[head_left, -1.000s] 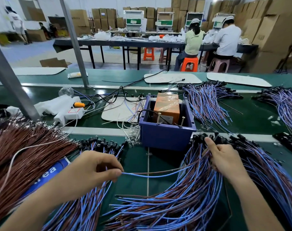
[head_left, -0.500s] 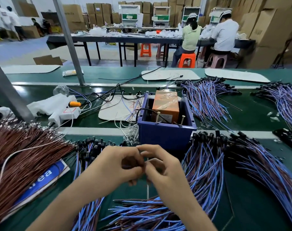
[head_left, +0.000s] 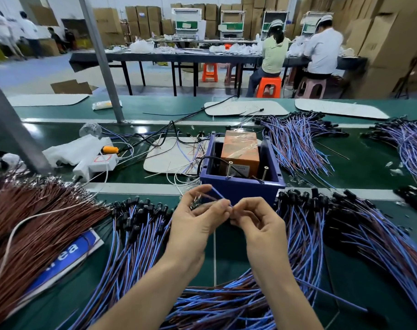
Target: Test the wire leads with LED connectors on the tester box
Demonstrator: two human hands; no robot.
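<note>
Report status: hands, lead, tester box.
Left hand and right hand both pinch one blue lead. Lead short of tester box, not touching it. Nothing between.

White power strip (head_left: 98, 163) on green belt (head_left: 369, 167); orange stool (head_left: 268, 86) and cardboard boxes (head_left: 388, 32) beyond

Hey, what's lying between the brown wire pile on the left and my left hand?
In the head view, a bundle of blue-and-brown leads with black connectors lies between the brown wire pile and the left hand.

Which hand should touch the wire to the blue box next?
Probably the left hand: its fingers hold the wire lead highest, right by the blue tester box. The right hand pinches it lower down.
</note>
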